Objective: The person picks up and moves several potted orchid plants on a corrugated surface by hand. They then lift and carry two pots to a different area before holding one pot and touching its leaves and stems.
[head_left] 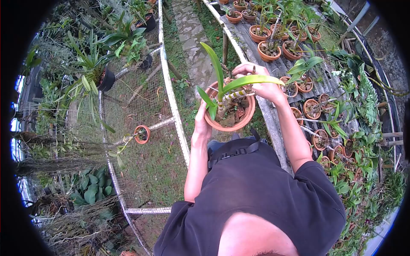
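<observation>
A clay pot (230, 128) holding an orchid (221, 96) is in front of my body. The orchid has long green leaves and a pale, banded cane leaning right over bark-like chunks. My left hand (202, 121) grips the pot's left side, its fingers partly hidden beneath the rim. At the pot's upper right, my right hand (265, 88) is closed around a stem of the orchid, with a brown stub showing by the fingers. A long leaf crosses in front of this hand and covers part of its grip.
On the right, a corrugated bench (277, 123) carries several potted plants, with a clay pot (269, 51) near its edge. A wire-mesh rack (149, 102) on the left bears a small clay pot (142, 134). A stone path (192, 38) runs between them. Dark hanging pots (106, 80) line the left.
</observation>
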Motion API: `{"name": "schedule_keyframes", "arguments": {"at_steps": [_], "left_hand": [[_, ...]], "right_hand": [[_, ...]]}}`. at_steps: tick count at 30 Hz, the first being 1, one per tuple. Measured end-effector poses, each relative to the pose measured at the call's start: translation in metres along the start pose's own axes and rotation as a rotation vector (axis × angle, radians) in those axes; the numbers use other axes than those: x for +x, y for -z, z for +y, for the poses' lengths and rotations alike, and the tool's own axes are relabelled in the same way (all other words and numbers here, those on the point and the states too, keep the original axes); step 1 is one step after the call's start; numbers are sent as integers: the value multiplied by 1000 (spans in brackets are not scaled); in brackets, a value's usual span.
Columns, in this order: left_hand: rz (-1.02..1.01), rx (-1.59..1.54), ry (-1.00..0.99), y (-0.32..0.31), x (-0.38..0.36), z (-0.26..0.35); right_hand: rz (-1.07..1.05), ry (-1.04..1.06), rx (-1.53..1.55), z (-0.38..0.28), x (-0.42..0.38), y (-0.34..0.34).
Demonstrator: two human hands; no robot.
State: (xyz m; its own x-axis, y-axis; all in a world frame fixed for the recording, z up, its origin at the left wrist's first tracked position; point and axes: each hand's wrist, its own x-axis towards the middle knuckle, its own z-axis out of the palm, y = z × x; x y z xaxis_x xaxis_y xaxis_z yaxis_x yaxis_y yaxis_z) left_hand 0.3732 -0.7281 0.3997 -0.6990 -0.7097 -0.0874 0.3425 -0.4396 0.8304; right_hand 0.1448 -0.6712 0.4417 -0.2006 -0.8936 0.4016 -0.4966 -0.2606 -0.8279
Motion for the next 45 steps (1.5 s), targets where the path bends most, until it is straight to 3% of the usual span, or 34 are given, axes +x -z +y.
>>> {"name": "schedule_keyframes", "arguments": {"at_steps": [4,8,10,12,29,33,35,36,38,40,41,45], "left_hand": [[87,7,-34,8,5,-8],[97,65,-90,6,8,-8],[98,82,-82,4,9,-10],[114,99,-82,0,9,-10],[167,92,-111,12,12,-32],[161,49,-106,13,13,-31],[156,-10,-68,12,11,-28],[165,-43,-71,15,11,-30],[177,-110,-77,22,12,-33],[184,-106,-97,19,12,-27],[180,-93,-110,19,12,-26],[236,0,-126,13,11,-25]], "right_hand": [[395,-200,227,5,-27,-9],[154,-199,-222,-32,-47,-18],[17,-312,-374,-42,-47,-24],[1,-355,-462,-43,-43,-33],[-3,-473,-292,-20,-32,-47],[14,-343,-295,-12,-35,-41],[113,-135,-323,4,-42,-40],[82,-291,-237,-16,-41,-30],[120,-289,-180,-21,-46,-13],[150,-370,-334,-26,-52,2],[177,-317,-591,-22,-60,4],[159,-266,-415,-34,-56,0]]}}
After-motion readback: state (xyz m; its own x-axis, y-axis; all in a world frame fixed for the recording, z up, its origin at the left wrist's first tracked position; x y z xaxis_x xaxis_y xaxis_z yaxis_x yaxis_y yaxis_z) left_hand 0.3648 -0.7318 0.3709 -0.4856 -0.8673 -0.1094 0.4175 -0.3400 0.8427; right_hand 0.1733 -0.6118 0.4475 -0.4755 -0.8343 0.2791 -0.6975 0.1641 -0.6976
